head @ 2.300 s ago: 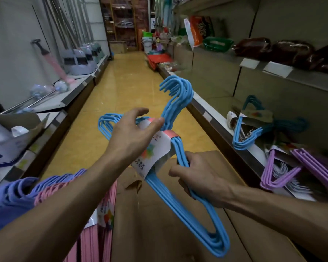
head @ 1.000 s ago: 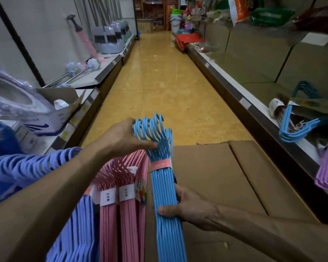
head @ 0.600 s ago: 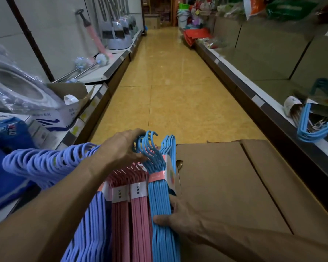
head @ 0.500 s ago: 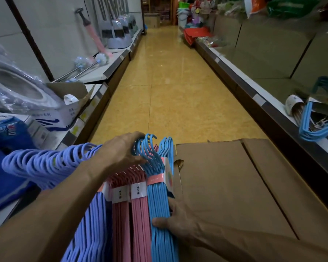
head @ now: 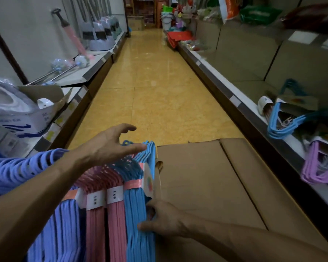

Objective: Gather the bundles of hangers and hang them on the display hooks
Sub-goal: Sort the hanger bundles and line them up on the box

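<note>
A blue hanger bundle (head: 138, 214) with a pink paper band stands on edge against the cardboard box (head: 206, 186), beside two pink bundles (head: 105, 224) and purple bundles (head: 62, 233). My right hand (head: 165, 220) presses on the blue bundle's lower side, fingers wrapped around its edge. My left hand (head: 110, 146) hovers just above the blue hooks, fingers spread and holding nothing. On the right shelf lie another blue bundle (head: 284, 125) and a purple bundle (head: 318, 171).
The yellow tiled aisle (head: 153, 87) runs ahead between low shelves. Mops and brushes (head: 95, 35) line the left shelf, with a white box (head: 27, 118) nearer me. More purple hangers (head: 11, 171) lie under my left forearm. Goods crowd the far end.
My left hand has let go of the blue hooks and lifted with fingers spread. The blue bundle, held up 2.3 s ago, now stands beside the pink ones.
</note>
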Tool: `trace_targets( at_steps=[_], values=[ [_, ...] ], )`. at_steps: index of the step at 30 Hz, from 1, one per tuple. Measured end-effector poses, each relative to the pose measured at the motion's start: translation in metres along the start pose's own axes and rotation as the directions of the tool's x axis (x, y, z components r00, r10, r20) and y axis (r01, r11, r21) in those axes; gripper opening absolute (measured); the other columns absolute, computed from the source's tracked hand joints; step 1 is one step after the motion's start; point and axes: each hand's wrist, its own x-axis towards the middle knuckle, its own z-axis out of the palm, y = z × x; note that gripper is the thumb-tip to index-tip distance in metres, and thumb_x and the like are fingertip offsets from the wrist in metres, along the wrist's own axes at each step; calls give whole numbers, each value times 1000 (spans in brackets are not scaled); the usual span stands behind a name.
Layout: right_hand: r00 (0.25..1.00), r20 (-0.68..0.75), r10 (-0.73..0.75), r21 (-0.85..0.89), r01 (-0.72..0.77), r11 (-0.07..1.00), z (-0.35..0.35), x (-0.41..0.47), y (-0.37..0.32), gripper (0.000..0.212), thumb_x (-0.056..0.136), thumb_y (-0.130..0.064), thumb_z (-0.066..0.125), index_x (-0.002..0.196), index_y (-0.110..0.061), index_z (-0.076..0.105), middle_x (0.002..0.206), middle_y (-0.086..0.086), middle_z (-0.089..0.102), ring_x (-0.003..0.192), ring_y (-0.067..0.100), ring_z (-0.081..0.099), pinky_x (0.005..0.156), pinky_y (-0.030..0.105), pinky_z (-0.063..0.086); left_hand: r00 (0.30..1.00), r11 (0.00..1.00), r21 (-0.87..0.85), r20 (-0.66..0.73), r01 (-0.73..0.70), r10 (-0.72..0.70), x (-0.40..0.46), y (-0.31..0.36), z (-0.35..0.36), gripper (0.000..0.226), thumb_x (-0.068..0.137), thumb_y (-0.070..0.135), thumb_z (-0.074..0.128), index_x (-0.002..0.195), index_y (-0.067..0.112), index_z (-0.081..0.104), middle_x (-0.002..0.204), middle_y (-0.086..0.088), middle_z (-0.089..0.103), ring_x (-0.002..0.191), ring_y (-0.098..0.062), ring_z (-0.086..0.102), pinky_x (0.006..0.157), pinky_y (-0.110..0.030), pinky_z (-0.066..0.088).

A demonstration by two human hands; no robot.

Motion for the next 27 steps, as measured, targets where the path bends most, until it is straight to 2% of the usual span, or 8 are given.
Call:
trace_targets(
  at_steps=[3,6,10,13,18,22,25,27],
  values=[
    [992,-116,-47,-108,35,994,-23,-22,9,33,90,-32,68,118,-16,63,98,-5,60,88,11,56,82,30,51,994,996,-42,-78,-83,80,3,27,5,96,62,91,49,139,34,48,144,7,49,128,-14,47,99,-32,39],
    [977,-195,-83,-182,47,982,-55,-50,22,24,93,-24,62,114,-12,67,95,-4,60,87,10,55,83,27,48,981,970,-178,-131,-167,145,8,64,16,76,69,82,58,127,33,59,131,11,60,121,-5,54,103,-32,43],
    [954,-298,-34,-189,-24,982,-106,-90,43,27,96,-27,58,118,-15,66,105,-3,64,97,10,58,88,26,47,969,894,-383,-173,-232,177,16,120,39,36,83,48,66,115,33,67,111,17,67,96,12,62,73,-11,44],
    [927,-374,-25,-185,-48,982,-148,-120,59,28,98,-30,57,123,-18,64,113,-1,66,102,10,61,84,24,52,960,858,-435,-186,-273,211,20,158,54,27,89,44,64,114,36,67,109,20,67,94,9,62,70,-12,41],
    [832,-551,56,-50,-100,994,-223,-154,86,25,95,-23,60,118,-14,65,103,8,70,89,19,67,78,34,58,948,783,-535,-197,-317,250,30,208,79,24,90,40,63,114,36,67,113,15,68,104,-4,64,77,-18,46],
    [739,-650,176,145,-107,984,-263,-168,111,20,94,-15,60,113,-10,63,97,8,68,82,16,67,68,31,60,941,758,-559,-219,-338,258,41,237,97,25,93,35,62,118,34,65,112,14,67,101,-4,66,81,-22,50],
    [708,-647,282,350,-52,935,-282,-174,121,21,97,-17,60,115,-6,64,112,19,67,99,24,68,78,33,60,932,727,-585,-261,-360,252,50,256,106,24,95,30,60,119,31,65,111,11,68,98,-3,67,86,-29,55],
    [684,-615,392,573,48,818,-293,-171,125,18,97,-15,61,111,-3,62,126,26,60,118,34,60,94,46,56,931,700,-615,-277,-363,240,54,267,111,22,95,28,60,117,31,65,112,9,68,99,-6,68,87,-32,55]
  ],
)
